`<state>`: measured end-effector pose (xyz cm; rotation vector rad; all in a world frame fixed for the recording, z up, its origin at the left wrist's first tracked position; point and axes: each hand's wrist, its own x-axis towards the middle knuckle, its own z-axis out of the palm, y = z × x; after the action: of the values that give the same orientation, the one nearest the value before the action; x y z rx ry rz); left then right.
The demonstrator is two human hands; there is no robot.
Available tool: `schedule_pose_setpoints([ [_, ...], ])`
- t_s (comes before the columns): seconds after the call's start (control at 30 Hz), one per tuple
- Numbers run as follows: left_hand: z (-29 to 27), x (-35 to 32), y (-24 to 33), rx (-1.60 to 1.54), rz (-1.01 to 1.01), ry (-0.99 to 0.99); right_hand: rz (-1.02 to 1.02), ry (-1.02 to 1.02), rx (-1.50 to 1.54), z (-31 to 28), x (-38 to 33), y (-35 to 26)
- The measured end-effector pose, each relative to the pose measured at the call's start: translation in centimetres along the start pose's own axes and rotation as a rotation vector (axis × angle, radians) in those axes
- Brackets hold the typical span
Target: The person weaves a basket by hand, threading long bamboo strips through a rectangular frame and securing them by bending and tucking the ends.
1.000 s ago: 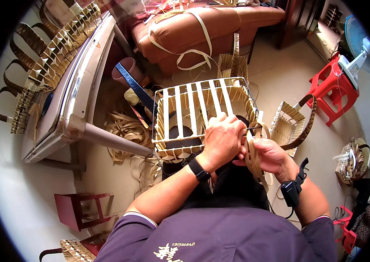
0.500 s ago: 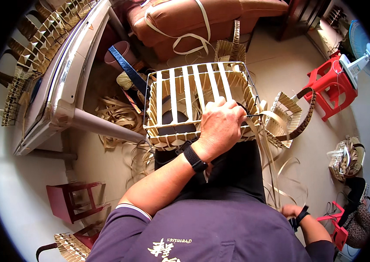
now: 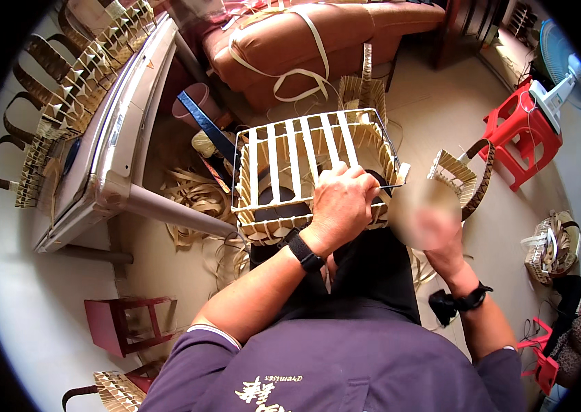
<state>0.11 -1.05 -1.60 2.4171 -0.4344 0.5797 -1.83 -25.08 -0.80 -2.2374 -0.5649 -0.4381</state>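
Left hand is holding on while six white strips are lying across

Think of a clock lying flat on the basket, with 12 pointing away from the person. Nearest, at 6 o'clock, dark trousers are showing just below it. The open basket is sitting over the lap, in the middle. Its woven sides are standing up all around, so that part is looking done. The six strips are crossing the wire frame on top. Toward 3 o'clock the frame is showing bare wire and no cross strip, so I am guessing that end is unfinished. A pale bit is sticking up there.

At 5 o'clock the left hand is keeping its grip closed, fingers curling over the frame's near edge. At 4 o'clock the right hand is blurring, so I cannot tell how open its grip is or what it is holding.

Farther out, a small basket with a brown handle is resting at 3 o'clock. A heap of loose strips is lying at 9. More baskets are standing on the surface at 10. Farthest, a brown sofa is sitting at 12.
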Motion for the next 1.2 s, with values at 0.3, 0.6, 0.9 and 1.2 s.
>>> schedule_pose_setpoints([
  [0.3, 0.2, 0.1, 0.4, 0.003, 0.015, 0.020, -0.006, -0.025, -0.324, 3.8, 3.5, 0.6],
  [0.6, 0.2, -0.2, 0.1, -0.005, 0.012, 0.017, -0.087, 0.006, -0.275, 2.3, 0.7, 0.8],
  [0.9, 0.9, 0.0, 0.7, -0.085, 0.037, 0.076, 0.347, -1.802, -1.051, -17.8, -41.8, 19.0],
  [1.2, 0.1, -0.2, 0.5, 0.031, 0.034, 0.034, 0.486, -0.831, -0.523, -9.5, -18.4, 18.2],
])
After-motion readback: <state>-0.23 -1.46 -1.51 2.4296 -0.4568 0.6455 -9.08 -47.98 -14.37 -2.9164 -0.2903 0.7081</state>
